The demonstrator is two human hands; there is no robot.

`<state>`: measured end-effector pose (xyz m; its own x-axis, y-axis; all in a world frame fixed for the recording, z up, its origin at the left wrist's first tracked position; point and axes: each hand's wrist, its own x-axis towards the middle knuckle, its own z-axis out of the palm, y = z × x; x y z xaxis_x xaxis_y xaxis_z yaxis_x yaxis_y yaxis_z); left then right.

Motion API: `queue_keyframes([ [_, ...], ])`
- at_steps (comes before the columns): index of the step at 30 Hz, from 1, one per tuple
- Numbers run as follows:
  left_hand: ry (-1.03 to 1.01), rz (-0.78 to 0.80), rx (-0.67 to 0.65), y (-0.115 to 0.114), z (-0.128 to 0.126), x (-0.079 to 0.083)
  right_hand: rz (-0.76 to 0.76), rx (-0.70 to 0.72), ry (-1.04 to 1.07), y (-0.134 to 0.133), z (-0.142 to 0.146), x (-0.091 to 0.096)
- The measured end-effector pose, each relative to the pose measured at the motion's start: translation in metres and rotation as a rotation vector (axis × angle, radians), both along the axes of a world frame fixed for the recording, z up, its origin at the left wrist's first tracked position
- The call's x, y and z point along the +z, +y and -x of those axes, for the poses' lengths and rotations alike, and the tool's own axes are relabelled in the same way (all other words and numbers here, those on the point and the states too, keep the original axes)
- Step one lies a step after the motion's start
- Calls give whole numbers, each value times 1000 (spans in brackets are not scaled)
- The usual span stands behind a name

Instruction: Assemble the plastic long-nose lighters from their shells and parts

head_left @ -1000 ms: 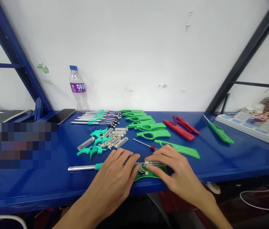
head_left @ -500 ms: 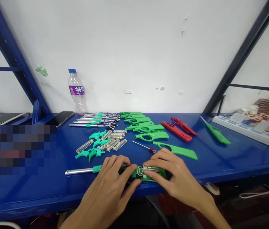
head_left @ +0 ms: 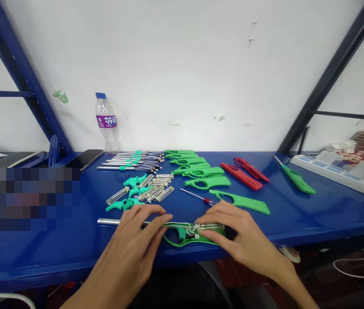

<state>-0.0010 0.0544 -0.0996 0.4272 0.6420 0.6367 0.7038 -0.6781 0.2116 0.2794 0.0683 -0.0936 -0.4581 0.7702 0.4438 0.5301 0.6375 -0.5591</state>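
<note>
A green lighter shell half (head_left: 185, 238) lies near the front edge of the blue table (head_left: 313, 214), with a clear fuel tube, wires and a metal nozzle tube (head_left: 107, 221) laid into it. My left hand (head_left: 136, 231) rests on the metal tube, fingers curled over it left of the shell. My right hand (head_left: 233, 227) presses its fingertips on the clear tube at the shell's right end.
Behind lie rows of green shell halves (head_left: 197, 171), metal nozzle assemblies (head_left: 133, 159), teal triggers and clear tubes (head_left: 143, 191), a red-handled screwdriver (head_left: 197, 196), red shells (head_left: 241, 175), an assembled green lighter (head_left: 296, 178), a phone (head_left: 85, 159), a water bottle (head_left: 106, 122) and a power strip (head_left: 336, 174).
My left hand has slid left along the metal tube, uncovering the shell's trigger loop and wires. The right hand stays on the clear tube.
</note>
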Motion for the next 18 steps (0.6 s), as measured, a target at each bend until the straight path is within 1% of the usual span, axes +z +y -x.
queue_keyframes([
  [3,26,-32,55,4,16,3,-6,8,3,1,-1,-2],
  [6,22,-28,57,6,24,4,-31,1,0,2,-1,-3],
  [11,-56,25,41,8,25,6,-53,-11,6,5,-2,-4],
  [14,-97,96,0,9,25,1,-45,-14,4,5,-2,-5],
  [16,-127,88,9,10,24,-4,-36,-14,4,5,-2,-5],
  [18,-149,38,49,10,23,-7,-30,-14,3,5,-2,-5],
])
